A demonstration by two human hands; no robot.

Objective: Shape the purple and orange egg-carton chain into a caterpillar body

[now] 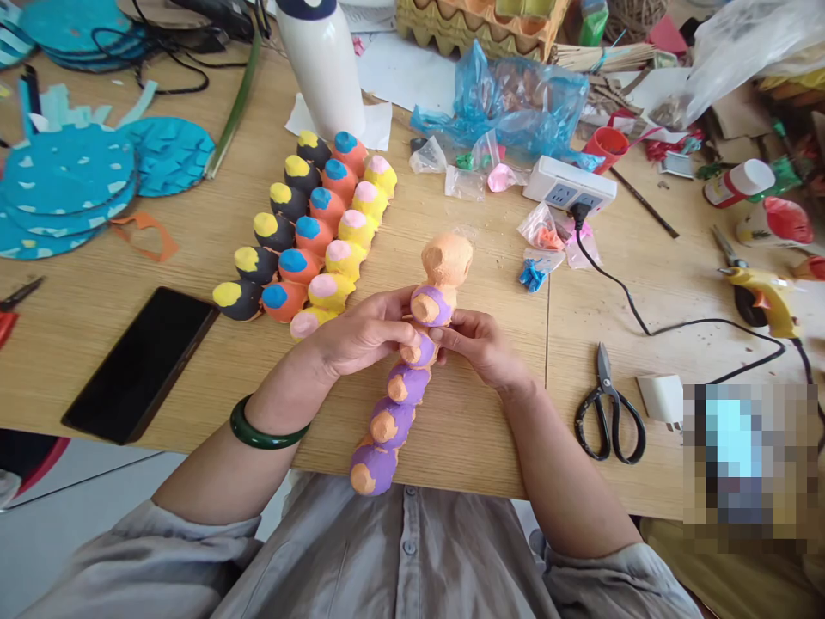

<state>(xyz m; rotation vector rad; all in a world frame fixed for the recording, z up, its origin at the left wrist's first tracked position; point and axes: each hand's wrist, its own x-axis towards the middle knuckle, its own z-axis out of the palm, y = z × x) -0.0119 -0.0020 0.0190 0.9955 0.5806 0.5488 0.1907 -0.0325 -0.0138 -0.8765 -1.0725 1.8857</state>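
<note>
Between my hands lies a strip of several bumps in purple and pale orange, slanting from the table's front edge towards the middle; its far end is all pale orange. My left hand holds the strip from the left, fingers on its upper part. From the right, my right hand grips the same strip, with the thumb on its side. Beyond my left hand stand bumpy strips side by side: a black one with yellow tops, an orange one with blue tops and a yellow one with pink tops.
A black phone lies at the left, black-handled scissors at the right. Further back are a white bottle, small clay bags, a power strip with a cable, a blue plastic bag and a yellow glue gun.
</note>
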